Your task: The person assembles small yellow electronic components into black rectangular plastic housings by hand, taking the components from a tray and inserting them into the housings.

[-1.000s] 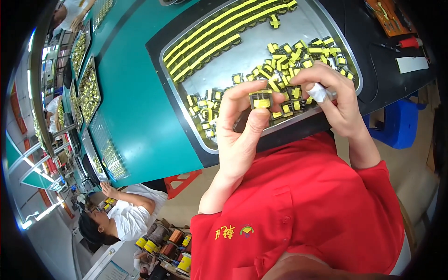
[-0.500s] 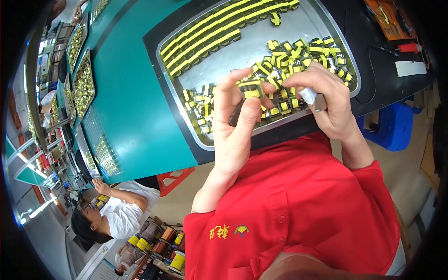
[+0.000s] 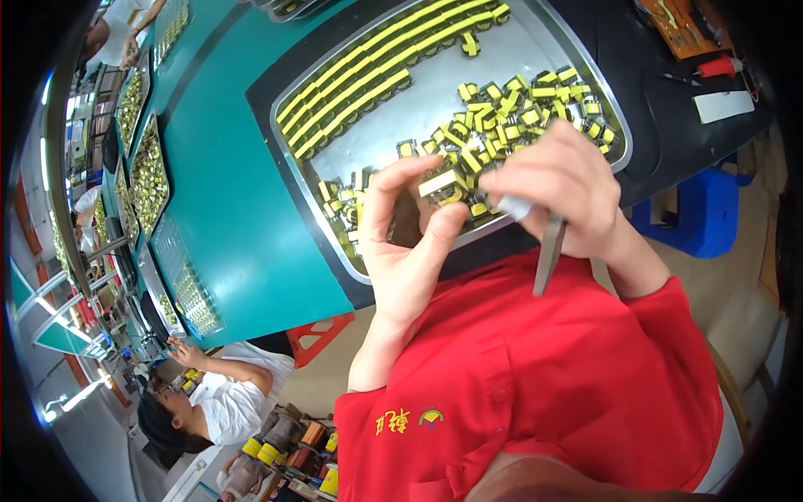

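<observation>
Between the thumb and fingers of my left hand (image 3: 406,272) is a small transformer (image 3: 443,186) with yellow tape and a black core. My right hand (image 3: 573,188), blurred, is closed around a flat grey metal tool (image 3: 549,258) with a white-wrapped part. Its fingertips are close to the held transformer; contact is unclear. Both hands are over the near side of a shallow metal tray (image 3: 368,130). Loose transformers (image 3: 506,113) lie heaped in it, partly hidden by my hands. Neat rows of transformers (image 3: 355,71) line its far left, and a single transformer (image 3: 470,44) stands apart.
The tray rests on a black mat on a green table (image 3: 242,209). To the right lie a red-handled tool (image 3: 718,67), a white card (image 3: 723,106) and an orange board (image 3: 676,25). A blue stool (image 3: 690,216) is below. Another person (image 3: 234,406) sits at left.
The held transformer has been tilted, now showing a broad yellow face. My right hand has turned, so the grey tool shows longer and points down toward me. The view has shifted slightly.
</observation>
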{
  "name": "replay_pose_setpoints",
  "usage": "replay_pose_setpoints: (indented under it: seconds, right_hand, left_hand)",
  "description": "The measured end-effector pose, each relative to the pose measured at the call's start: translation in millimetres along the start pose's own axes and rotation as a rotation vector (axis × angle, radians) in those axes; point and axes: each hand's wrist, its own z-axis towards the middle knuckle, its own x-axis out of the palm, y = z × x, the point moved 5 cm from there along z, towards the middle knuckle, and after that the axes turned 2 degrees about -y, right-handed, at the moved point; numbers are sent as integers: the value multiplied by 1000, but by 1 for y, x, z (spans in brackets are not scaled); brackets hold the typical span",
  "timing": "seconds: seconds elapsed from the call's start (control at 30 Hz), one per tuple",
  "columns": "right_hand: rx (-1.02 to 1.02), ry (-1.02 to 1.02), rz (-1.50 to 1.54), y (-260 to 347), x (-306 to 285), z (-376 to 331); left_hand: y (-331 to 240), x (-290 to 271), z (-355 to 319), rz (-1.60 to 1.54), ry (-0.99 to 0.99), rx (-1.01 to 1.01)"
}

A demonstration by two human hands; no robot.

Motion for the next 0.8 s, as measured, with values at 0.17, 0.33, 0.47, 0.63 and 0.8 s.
replay_pose_setpoints:
  seconds: [0.17, 0.33, 0.47, 0.63, 0.8]
  right_hand:
    - [-270, -39, -234, 18, 8, 15]
    - [-266, 19, -299, 14, 13, 25]
    - [91, 189, -168, -36, 21, 41]
    - [179, 388, -325, -95, 51, 50]
    - [181, 492, -464, -109, 72, 45]
  left_hand:
    - [10, 2, 2, -167, -13, -180]
    - [14, -6, 5, -20, 64, -64]
    - [15, -15, 11, 0, 16, -39]
    - [13, -38, 14, -50, -4, 30]
    - [14, -50, 10, -53, -39, 39]
